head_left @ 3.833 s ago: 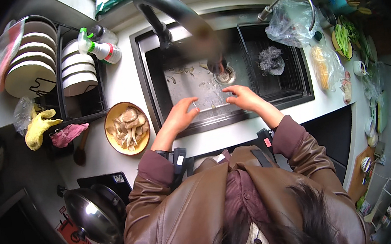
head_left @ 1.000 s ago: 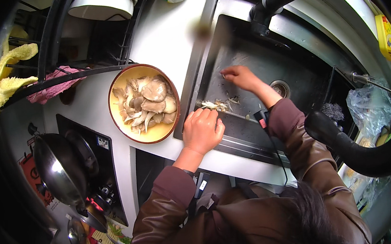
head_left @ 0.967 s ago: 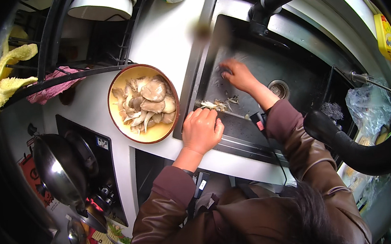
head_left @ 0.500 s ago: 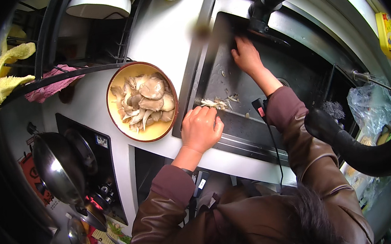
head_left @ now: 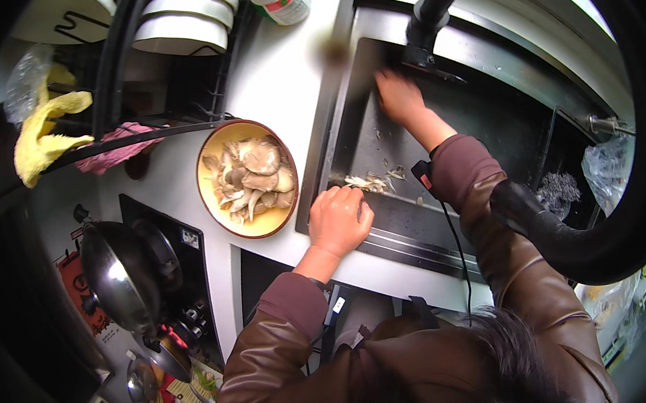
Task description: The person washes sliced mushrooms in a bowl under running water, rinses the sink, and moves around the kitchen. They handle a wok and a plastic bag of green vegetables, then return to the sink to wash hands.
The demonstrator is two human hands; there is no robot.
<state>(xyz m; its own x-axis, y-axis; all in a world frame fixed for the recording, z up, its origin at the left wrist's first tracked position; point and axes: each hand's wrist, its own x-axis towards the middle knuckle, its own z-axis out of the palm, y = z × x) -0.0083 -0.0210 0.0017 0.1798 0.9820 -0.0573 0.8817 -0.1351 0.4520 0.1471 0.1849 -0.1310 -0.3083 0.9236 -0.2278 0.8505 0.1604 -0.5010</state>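
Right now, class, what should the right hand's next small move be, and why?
Perhaps sweep the right hand toward the pale scraps: it is toward the far side of the sink, while they lie near the left hand.

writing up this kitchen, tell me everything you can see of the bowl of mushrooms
The round bowl is yellow inside with a brown rim and looks ceramic. It sits upright on the white counter, left of the sink, holding piled grey-brown mushrooms. The left hand is near but apart; whether the dish rack touches the bowl is unclear.
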